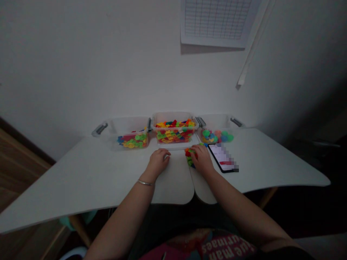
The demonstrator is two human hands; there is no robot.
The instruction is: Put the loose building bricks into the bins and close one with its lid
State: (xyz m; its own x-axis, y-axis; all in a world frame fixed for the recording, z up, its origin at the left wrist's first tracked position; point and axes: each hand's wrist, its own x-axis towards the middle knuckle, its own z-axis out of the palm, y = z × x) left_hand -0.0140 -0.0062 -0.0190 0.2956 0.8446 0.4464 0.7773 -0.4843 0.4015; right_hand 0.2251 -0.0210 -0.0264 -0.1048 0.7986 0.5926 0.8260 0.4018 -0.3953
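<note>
My left hand (158,161) lies on the white table, fingers loosely bent and a little apart, holding nothing. To the right, my right hand (202,159) is bent over a small group of plastic building bricks (189,159) in red, green and dark blue, with its fingertips closed on bricks there. Its fingers partly hide which brick they grip. A few more green and blue bricks (204,144) lie just beyond that hand. Beside it on the right rests a phone (223,158) with a lit screen.
Against the wall stand three clear plastic boxes: the left box (121,126) with colourful pieces, the middle box (175,116) full of bricks, the right box (219,121) with round pieces. A printed grid sheet (214,21) hangs above. The white table (89,180) has a curved front edge.
</note>
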